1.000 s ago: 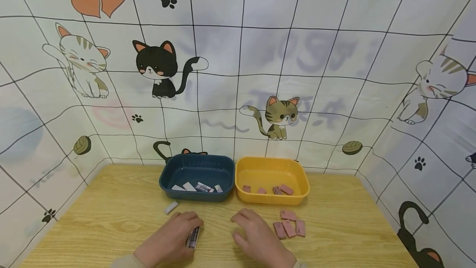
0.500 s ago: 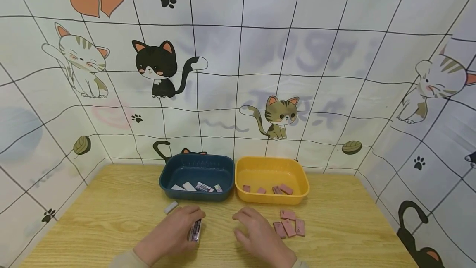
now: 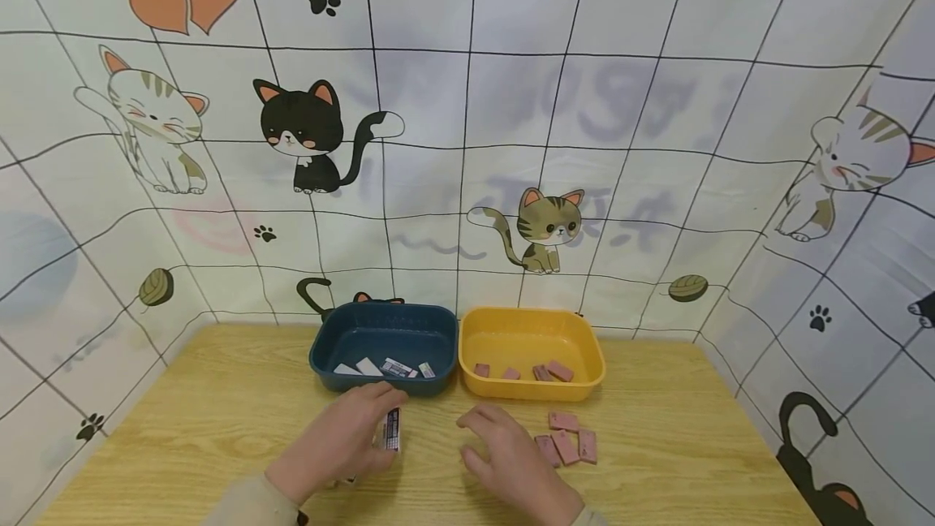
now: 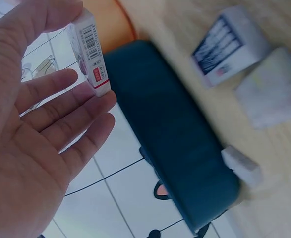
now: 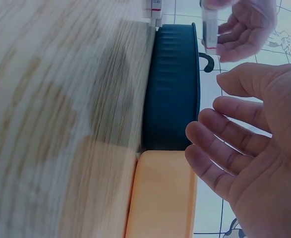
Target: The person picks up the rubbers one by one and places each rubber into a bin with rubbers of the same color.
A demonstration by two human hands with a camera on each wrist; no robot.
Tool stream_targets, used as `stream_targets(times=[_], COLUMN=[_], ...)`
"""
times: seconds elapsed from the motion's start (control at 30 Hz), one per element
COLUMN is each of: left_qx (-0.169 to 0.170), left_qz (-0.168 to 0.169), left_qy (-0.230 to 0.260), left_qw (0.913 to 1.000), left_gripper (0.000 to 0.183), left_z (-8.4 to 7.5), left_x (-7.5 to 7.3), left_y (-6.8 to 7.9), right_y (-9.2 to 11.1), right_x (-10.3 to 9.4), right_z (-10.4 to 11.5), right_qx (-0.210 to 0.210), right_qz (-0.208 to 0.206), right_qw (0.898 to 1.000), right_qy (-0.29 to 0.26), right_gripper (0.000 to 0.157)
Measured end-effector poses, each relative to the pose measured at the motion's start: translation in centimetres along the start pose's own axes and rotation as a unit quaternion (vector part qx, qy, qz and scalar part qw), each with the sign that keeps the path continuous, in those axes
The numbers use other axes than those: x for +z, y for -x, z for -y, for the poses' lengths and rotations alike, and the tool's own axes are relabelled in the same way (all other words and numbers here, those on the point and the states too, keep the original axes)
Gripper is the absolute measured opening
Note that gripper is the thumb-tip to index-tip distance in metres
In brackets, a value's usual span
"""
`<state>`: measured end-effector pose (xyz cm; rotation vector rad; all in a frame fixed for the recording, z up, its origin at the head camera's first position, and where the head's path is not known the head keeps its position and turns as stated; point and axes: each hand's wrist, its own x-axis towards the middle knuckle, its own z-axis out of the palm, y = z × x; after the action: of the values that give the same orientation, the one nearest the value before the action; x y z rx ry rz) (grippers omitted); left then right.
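My left hand (image 3: 339, 438) pinches a white eraser (image 4: 89, 49) with a printed barcode sleeve between thumb and fingers, raised above the table just in front of the blue bin (image 3: 329, 380). In the left wrist view, a sleeved white eraser (image 4: 229, 47), a plain-looking white block (image 4: 273, 89) and a smaller white piece (image 4: 242, 165) lie on the table; the head view mostly hides them behind the left hand. My right hand (image 3: 514, 457) hovers with loosely bent fingers and holds nothing. Pink erasers (image 3: 564, 446) lie on the table to its right.
Several white erasers (image 3: 397, 368) lie in the blue bin. Beside it, touching or nearly so, stands a yellow bin (image 3: 529, 390) with several pink erasers (image 3: 559, 370) inside. Both bins stand at the back of the wooden table (image 3: 657, 461), before a cat-patterned wall covering (image 3: 424, 88).
My left hand has lifted the white eraser off the table and moved it forward towards the blue bin. The right hand has hardly moved.
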<state>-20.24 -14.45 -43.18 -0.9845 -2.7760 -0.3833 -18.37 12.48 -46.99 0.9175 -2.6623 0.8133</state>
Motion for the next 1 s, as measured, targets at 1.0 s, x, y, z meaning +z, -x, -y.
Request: stream_targets(times=[1.0], left_qx=[-0.125], left_qz=[0.009], left_qy=[0.062], left_qw=[0.9901], left_gripper=[0.058], left_z=[1.4], left_x=[-1.1], left_y=[-6.9], right_y=[0.1], right_x=[-1.1], right_z=[-0.3], right_qx=[-0.012], right_qz=[-0.05], right_qw=[0.999], right_qy=[0.013], right_gripper=[0.028])
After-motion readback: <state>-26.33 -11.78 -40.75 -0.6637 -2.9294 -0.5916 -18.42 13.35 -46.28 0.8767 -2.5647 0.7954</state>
